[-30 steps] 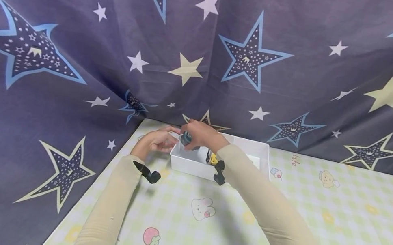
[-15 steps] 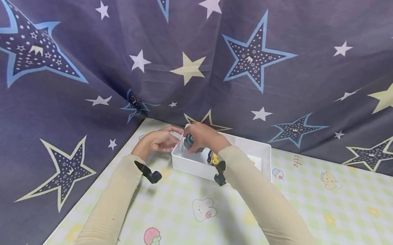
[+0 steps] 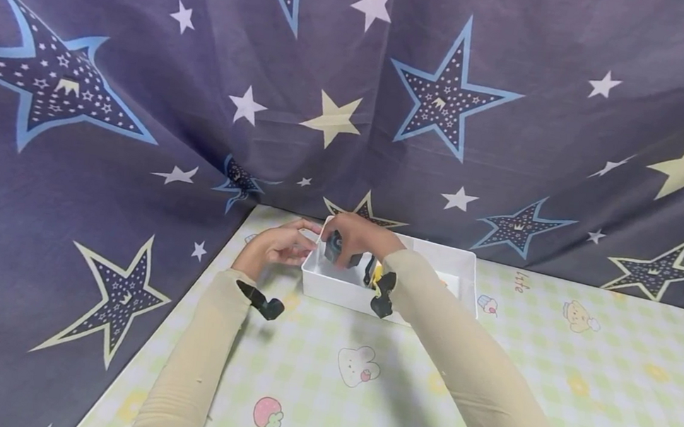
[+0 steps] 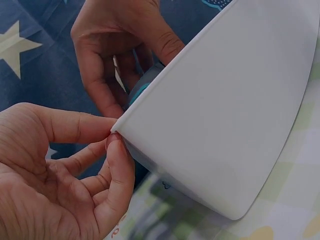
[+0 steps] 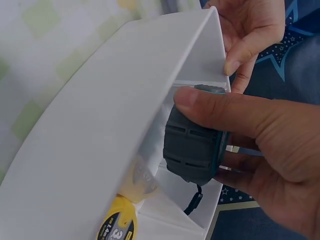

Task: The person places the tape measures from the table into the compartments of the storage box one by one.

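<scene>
A white box (image 3: 333,289) with compartments stands at the back of the table. My left hand (image 4: 65,175) pinches its left corner at the rim between thumb and fingers. Inside the left end of the box, my right hand (image 3: 353,238) grips a dark grey and teal tape measure (image 5: 192,142), thumb on one side and fingers on the other. A black wrist strap (image 5: 194,202) hangs from it. In the right wrist view a yellow tape measure (image 5: 119,220) lies in the box, beyond a divider (image 5: 170,202). The right forearm hides much of the box's right part in the head view.
A star-patterned dark curtain (image 3: 311,46) hangs close behind the box and along the left. The table (image 3: 309,380) has a green checked cloth with cartoon prints. Black wrist mounts (image 3: 259,301) sit on both sleeves.
My right hand has moved slightly right and lower into the box with the dark tape measure. The left hand stays at the corner. The head view has shifted a little.
</scene>
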Available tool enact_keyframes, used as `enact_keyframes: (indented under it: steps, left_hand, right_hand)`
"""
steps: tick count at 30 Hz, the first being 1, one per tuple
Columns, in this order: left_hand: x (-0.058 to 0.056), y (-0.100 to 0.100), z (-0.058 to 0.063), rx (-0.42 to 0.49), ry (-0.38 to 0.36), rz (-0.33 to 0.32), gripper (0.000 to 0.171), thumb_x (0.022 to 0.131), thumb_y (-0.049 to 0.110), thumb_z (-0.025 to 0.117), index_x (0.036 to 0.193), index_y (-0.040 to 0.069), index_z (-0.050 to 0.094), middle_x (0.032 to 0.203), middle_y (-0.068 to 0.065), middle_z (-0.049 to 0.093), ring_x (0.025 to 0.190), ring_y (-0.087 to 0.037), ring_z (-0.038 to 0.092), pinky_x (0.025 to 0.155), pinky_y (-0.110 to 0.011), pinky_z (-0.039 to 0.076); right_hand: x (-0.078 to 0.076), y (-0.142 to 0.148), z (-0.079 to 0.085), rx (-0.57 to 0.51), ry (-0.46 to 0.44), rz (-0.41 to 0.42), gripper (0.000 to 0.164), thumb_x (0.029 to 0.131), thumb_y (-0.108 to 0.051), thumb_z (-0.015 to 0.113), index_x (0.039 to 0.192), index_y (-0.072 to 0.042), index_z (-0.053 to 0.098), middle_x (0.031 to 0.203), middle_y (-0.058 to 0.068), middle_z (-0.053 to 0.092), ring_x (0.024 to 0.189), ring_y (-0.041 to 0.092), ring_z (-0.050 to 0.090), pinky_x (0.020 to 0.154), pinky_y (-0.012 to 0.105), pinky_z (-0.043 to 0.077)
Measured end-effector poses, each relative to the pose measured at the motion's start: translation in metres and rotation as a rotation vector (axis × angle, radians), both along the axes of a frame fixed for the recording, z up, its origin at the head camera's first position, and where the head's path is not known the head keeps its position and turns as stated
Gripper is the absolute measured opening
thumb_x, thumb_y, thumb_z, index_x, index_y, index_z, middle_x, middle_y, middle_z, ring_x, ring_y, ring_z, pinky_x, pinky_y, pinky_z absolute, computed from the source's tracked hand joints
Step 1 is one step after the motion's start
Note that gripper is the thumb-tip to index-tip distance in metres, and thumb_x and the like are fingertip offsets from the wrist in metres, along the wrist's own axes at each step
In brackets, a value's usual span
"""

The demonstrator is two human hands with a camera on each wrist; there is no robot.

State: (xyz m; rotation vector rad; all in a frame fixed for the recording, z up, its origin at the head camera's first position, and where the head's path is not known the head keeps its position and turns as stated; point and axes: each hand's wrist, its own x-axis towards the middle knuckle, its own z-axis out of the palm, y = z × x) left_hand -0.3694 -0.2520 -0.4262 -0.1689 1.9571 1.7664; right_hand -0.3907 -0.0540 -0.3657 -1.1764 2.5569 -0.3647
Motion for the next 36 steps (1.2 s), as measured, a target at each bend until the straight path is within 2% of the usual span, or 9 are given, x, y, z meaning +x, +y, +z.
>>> enact_keyframes:
  steps: [6,10,15,22,30,36]
  left_hand:
    - [-0.002,0.002,0.000,-0.001,-0.007,0.010,0.053,0.097,0.000,0.058,0.144,0.015,0.041,0.101,-0.003,0.050,0.076,-0.009,0.055,0.064,-0.020,0.053]
    - [-0.002,0.002,0.001,-0.013,-0.002,0.009,0.053,0.097,0.001,0.057,0.145,0.015,0.040,0.102,-0.003,0.050,0.077,-0.008,0.055,0.065,-0.020,0.053]
    - [-0.001,0.003,0.002,-0.012,0.000,0.006,0.054,0.097,0.001,0.057,0.147,0.015,0.038,0.103,-0.003,0.050,0.078,-0.009,0.056,0.067,-0.022,0.054]
    - [-0.001,0.003,0.003,-0.008,-0.003,0.002,0.057,0.097,0.000,0.057,0.149,0.014,0.037,0.099,-0.002,0.051,0.076,-0.009,0.056,0.067,-0.022,0.053]
    - [-0.003,0.001,0.001,0.002,0.000,-0.013,0.056,0.097,-0.001,0.056,0.148,0.013,0.035,0.099,-0.002,0.050,0.076,-0.009,0.056,0.066,-0.022,0.053]
    - [-0.002,-0.001,-0.001,0.023,-0.002,-0.025,0.056,0.096,-0.002,0.056,0.146,0.013,0.036,0.100,-0.004,0.051,0.076,-0.009,0.057,0.066,-0.021,0.054]
  right_hand:
    - [-0.003,0.002,0.002,0.047,-0.076,-0.088,0.085,0.068,-0.009,0.095,0.141,-0.004,0.052,0.131,0.013,0.061,0.116,0.025,0.058,0.103,0.036,0.049]
    - [-0.005,0.003,0.004,0.066,-0.109,-0.111,0.083,0.068,-0.011,0.095,0.140,-0.003,0.055,0.127,0.013,0.063,0.111,0.024,0.059,0.102,0.036,0.050]
    - [-0.006,0.004,0.008,0.077,-0.140,-0.140,0.081,0.068,-0.013,0.095,0.139,-0.005,0.057,0.133,0.012,0.061,0.119,0.025,0.058,0.106,0.037,0.049]
    - [-0.007,0.002,0.008,0.089,-0.140,-0.141,0.079,0.067,-0.011,0.095,0.138,-0.007,0.059,0.135,0.012,0.061,0.123,0.025,0.057,0.109,0.037,0.047]
    - [-0.007,0.000,0.004,0.101,-0.138,-0.150,0.079,0.068,-0.009,0.095,0.138,-0.008,0.058,0.132,0.011,0.062,0.119,0.024,0.057,0.109,0.037,0.046]
    - [-0.008,-0.001,-0.005,0.104,-0.120,-0.151,0.078,0.067,-0.008,0.094,0.137,-0.008,0.059,0.129,0.011,0.063,0.115,0.023,0.057,0.107,0.036,0.047]
